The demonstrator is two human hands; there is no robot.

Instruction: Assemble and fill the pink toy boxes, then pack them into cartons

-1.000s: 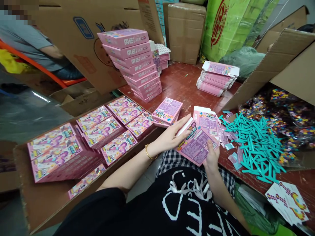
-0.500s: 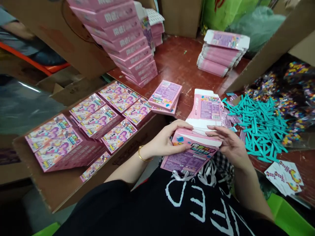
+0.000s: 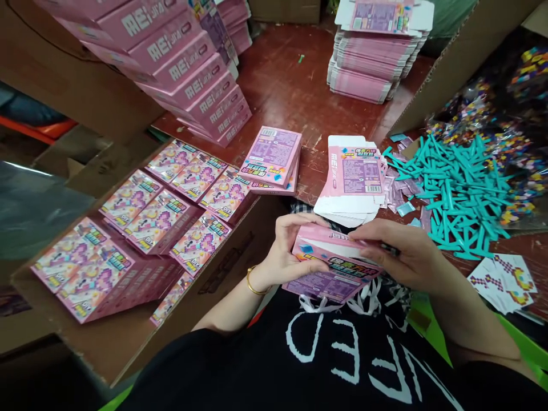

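Observation:
A pink cardboard box point(image 3: 331, 277) with purple print is tilted in front of my chest. My left hand point(image 3: 291, 251) grips it round the left side, thumb across the printed face and fingers behind. At the upper right end, my right hand point(image 3: 398, 251) has its fingers and thumb closed on the pink end flap, where a white edge shows. Part of the box is hidden behind the right fingers. Just beyond the hands lies a small pile of flat unfolded cartons point(image 3: 351, 177), their white flaps towards me.
Two closed boxes point(image 3: 274, 151) sit stacked by a large carton point(image 3: 141, 348) holding rows of pink boxes. A tall box stack point(image 3: 184, 74) and flat-carton stack point(image 3: 363, 63) stand behind. Teal plastic pieces point(image 3: 458, 194), printed cards point(image 3: 505, 282) and bead bags point(image 3: 526, 165) lie right.
The white flaps that stood up from the box end are now mostly folded in, with the pink flap bent over. My right fingers have closed on that end. The view has shifted.

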